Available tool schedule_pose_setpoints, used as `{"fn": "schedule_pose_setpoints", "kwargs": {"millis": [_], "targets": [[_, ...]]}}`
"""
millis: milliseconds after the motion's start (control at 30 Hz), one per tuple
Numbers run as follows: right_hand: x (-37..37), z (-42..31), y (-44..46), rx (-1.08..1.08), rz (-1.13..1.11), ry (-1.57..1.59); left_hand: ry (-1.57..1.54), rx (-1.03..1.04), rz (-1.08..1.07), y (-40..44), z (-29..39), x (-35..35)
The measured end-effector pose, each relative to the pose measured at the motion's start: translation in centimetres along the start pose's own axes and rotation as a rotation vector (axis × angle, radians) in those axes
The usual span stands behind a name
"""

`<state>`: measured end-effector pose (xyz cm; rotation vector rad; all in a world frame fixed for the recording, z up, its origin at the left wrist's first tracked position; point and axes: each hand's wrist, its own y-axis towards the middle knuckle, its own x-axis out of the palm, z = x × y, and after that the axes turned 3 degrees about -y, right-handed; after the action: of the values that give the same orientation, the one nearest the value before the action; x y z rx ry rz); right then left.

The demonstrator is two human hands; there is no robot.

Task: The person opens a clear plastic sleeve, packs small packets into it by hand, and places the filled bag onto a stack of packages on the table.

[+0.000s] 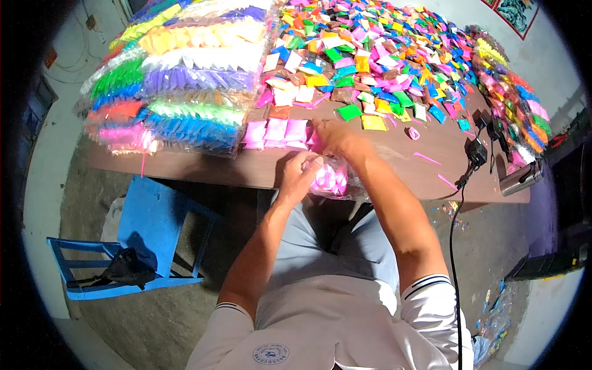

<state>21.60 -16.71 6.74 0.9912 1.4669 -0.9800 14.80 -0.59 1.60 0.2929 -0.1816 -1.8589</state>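
Note:
A clear plastic bag (330, 179) with several pink packets inside hangs at the table's front edge. My left hand (300, 174) is closed on the bag's left side near its mouth. On the table just beyond, my right hand (332, 137) touches the right end of a short row of pink packets (276, 130); its fingertips are partly hidden, so its grip cannot be made out. Behind the row lies a large loose heap of small packets (370, 61) in many colours.
Big clear bags of sorted packets (185, 80) stand at the table's left. On the right are another filled bag (515, 92), black adapters (476, 151) with a hanging cable and a metal cylinder (522, 179). A blue chair (148, 222) holds a black item.

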Motion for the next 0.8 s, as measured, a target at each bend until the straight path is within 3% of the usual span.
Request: {"fn": "schedule_pose_setpoints", "kwargs": {"millis": [167, 300, 367, 433, 500, 567, 633, 700, 767, 800], "targets": [[-0.8, 0.6, 0.2, -0.019, -0.04, 0.026, -0.004, 0.002, -0.004, 0.0, -0.1, 0.0], [-5.7, 1.1, -2.7, 0.162, 0.456, 0.407, 0.005, 0.006, 0.064, 0.0, -0.6, 0.1], [-9.5, 1.4, -6.5, 0.162, 0.409, 0.804, -0.028, -0.007, 0.043, 0.1, -1.2, -0.1], [-10.4, 0.3, -11.0, 0.145, 0.519, 1.205, -0.053, -0.026, 0.043, 0.1, -1.2, -0.1], [-9.2, 0.8, -14.4, 0.13, 0.566, 1.29, -0.073, -0.011, 0.055, 0.2, -1.8, 0.0], [-8.3, 0.6, -17.4, 0.102, 0.415, 1.415, -0.111, -0.064, 0.025, 0.2, -1.9, -0.1], [-5.4, 1.6, -18.1, 0.275, 0.337, 1.36, -0.101, -0.056, 0.037, 0.3, -1.9, 0.1], [-3.5, 1.5, -17.9, 0.293, 0.311, 1.254, -0.083, -0.046, 0.05, 0.2, -2.0, 0.1], [-2.7, 1.5, -17.0, 0.446, 0.17, 0.936, -0.101, -0.04, 0.044, 0.3, -2.1, 0.1], [-3.0, 1.1, -16.6, 0.446, 0.17, 0.941, -0.096, -0.042, 0.042, 0.3, -2.1, 0.0]]}}
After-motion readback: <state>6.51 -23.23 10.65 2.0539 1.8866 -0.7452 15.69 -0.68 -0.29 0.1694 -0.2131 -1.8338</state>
